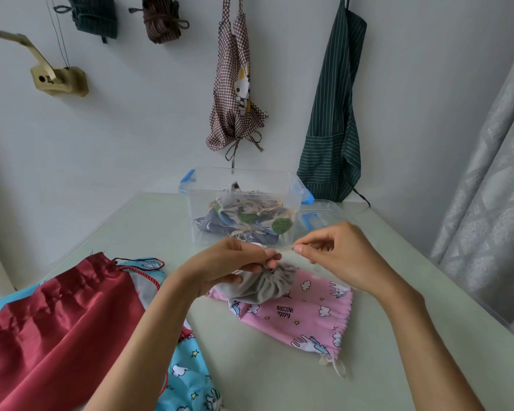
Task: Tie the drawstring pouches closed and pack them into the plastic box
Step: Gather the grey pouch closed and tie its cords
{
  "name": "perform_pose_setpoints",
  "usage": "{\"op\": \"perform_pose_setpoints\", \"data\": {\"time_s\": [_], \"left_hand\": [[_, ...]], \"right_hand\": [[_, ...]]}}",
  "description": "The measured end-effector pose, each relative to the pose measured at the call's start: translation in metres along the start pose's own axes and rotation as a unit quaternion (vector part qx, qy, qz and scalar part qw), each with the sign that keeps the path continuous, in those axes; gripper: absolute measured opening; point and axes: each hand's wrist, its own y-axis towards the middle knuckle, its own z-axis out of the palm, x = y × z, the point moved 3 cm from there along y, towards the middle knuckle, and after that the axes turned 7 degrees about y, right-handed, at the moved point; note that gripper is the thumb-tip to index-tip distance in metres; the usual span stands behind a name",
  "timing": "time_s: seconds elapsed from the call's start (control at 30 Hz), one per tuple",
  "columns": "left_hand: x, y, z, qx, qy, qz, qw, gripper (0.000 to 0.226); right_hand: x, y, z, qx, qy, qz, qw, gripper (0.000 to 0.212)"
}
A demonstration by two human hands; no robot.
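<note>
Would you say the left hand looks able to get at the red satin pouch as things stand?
Probably not right away: the left hand is gripping the grey pouch at its gathered neck. The red satin pouch lies uncovered beside that forearm, so the way is otherwise free.

A single wide-angle view from a camera worn on the person's head, looking forward and down across the desk point(279, 366). Both forearms reach in from the bottom edge, close to the lens — the wall point(146, 114) behind the desk fills the upper half, its lines bent by the wide lens.
</note>
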Motion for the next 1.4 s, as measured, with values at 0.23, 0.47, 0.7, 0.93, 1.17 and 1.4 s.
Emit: {"op": "perform_pose_setpoints", "data": {"time_s": [0.23, 0.47, 0.7, 0.93, 1.17, 1.4], "left_hand": [[0.000, 0.000, -0.006, -0.065, -0.083, 0.000, 0.994, 0.010], [-0.003, -0.003, -0.007, -0.077, -0.053, -0.001, 0.996, 0.012], [-0.006, -0.005, -0.013, -0.085, -0.054, 0.057, 0.993, 0.021], [-0.011, -0.009, -0.017, -0.150, 0.006, 0.104, 0.983, 0.016], [-0.007, -0.008, -0.017, -0.372, 0.230, 0.128, 0.890, 0.010], [-0.004, -0.005, -0.011, -0.384, 0.257, 0.144, 0.875, 0.011]], "right_hand": [[0.018, -0.012, -0.013, 0.121, 0.053, 0.017, 0.991, 0.009], [0.002, 0.000, 0.013, 0.101, 0.019, 0.007, 0.995, 0.021], [-0.003, 0.002, 0.040, 0.115, 0.131, 0.015, 0.985, 0.031], [0.000, 0.003, 0.049, 0.113, 0.113, 0.000, 0.987, 0.016], [0.006, 0.003, 0.053, 0.061, -0.002, -0.043, 0.997, 0.022], [0.000, 0.002, 0.046, 0.022, 0.052, 0.004, 0.998, 0.024]]}}
